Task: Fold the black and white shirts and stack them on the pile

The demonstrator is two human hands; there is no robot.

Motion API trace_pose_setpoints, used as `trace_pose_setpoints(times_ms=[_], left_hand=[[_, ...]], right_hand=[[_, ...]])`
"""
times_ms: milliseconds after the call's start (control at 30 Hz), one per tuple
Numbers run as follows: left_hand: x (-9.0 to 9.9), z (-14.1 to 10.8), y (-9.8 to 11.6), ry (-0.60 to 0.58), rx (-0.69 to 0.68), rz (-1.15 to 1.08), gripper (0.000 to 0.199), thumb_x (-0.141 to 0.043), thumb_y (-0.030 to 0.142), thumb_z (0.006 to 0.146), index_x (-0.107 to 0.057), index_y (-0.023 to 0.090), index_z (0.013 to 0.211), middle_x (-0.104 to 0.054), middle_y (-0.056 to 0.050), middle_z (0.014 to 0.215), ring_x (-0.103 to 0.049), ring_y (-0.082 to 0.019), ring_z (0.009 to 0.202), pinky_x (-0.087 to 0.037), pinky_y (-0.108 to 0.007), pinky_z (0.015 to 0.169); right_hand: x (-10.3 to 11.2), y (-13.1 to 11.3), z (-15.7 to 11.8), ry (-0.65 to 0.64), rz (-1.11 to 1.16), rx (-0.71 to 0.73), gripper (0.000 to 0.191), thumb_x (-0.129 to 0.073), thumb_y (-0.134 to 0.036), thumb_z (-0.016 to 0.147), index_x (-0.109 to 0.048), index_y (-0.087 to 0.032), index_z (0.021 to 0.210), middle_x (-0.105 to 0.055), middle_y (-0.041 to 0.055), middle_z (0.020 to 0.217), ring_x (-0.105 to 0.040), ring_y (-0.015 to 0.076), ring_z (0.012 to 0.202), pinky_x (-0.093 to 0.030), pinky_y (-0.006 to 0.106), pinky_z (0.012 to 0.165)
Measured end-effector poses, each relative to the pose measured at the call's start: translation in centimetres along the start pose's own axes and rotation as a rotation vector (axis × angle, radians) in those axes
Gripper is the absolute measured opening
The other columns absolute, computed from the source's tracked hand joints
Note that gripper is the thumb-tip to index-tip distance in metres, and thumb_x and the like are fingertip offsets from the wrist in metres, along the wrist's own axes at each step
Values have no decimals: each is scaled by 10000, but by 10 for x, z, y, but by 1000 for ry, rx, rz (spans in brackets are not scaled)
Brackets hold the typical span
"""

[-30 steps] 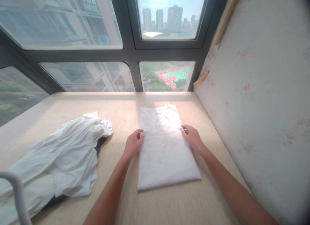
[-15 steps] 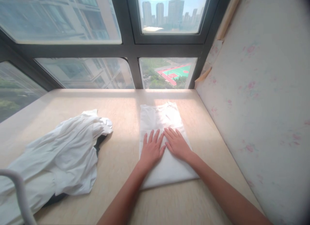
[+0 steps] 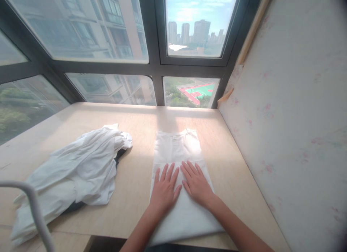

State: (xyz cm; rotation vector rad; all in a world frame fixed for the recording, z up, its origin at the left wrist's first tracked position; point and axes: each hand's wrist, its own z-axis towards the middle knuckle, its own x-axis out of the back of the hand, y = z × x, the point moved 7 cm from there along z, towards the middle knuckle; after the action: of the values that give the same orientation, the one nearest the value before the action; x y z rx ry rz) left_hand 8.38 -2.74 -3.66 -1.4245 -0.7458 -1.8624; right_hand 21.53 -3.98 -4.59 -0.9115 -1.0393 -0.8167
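A white garment (image 3: 187,216), folded into a long flat shape, lies on the wooden surface with its neckline and a small label toward the window. My left hand (image 3: 165,188) rests flat on its left half, fingers spread. Beside it, my right hand (image 3: 196,183) lies palm down on the right half, fingers stretched out. The two hands are close together but apart, and neither grips the cloth.
A crumpled pile of white cloth (image 3: 81,165) with a dark piece under it lies at the left. A grey curved tube (image 3: 35,208) stands at the lower left. Floral wallpaper (image 3: 292,136) borders the right side, and dark-framed windows (image 3: 108,68) the back.
The view has tilted up, so the garment, the hands and the cloth pile appear lower. Both hands remain flat on the garment. The surface's front edge now shows at the bottom.
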Motion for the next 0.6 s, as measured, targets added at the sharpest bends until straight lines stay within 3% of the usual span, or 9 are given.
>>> trace_pose_setpoints(times_ms=[167, 300, 467, 600], left_hand=[[5, -7, 2, -2, 15, 7, 598, -478, 376, 944, -368, 229, 1514, -339, -132, 1589, -327, -348, 1448, -249, -581, 1151], [28, -15, 4, -113, -13, -91, 520, -527, 261, 899, -487, 192, 1412, -463, -166, 1499, -443, -328, 1368, -361, -536, 1107], [64, -54, 18, -212, -56, -268, 317, -549, 269, 899, -591, 235, 1212, -613, -80, 1313, -574, -252, 1178, -451, -431, 1042], [52, -96, 45, -120, -218, -228, 453, -626, 435, 854, -561, 240, 1258, -606, -87, 1345, -568, -274, 1192, -452, -431, 1035]], right_hand=[[6, -5, -1, 15, 58, -9, 560, -419, -242, 960, -386, -136, 1509, -318, 127, 1595, -251, 287, 1484, -238, 550, 1195], [28, 5, -8, 87, 252, -24, 582, -457, -210, 924, -379, -154, 1498, -328, 151, 1584, -284, 258, 1474, -340, 498, 1168], [58, -8, -54, 87, 375, -18, 524, -485, -234, 935, -427, -220, 1456, -453, 124, 1499, -438, 224, 1379, -435, 435, 1113], [61, -42, -102, 26, 276, 99, 429, -542, -224, 901, -572, -262, 1327, -570, 95, 1399, -535, 242, 1278, -478, 408, 1058]])
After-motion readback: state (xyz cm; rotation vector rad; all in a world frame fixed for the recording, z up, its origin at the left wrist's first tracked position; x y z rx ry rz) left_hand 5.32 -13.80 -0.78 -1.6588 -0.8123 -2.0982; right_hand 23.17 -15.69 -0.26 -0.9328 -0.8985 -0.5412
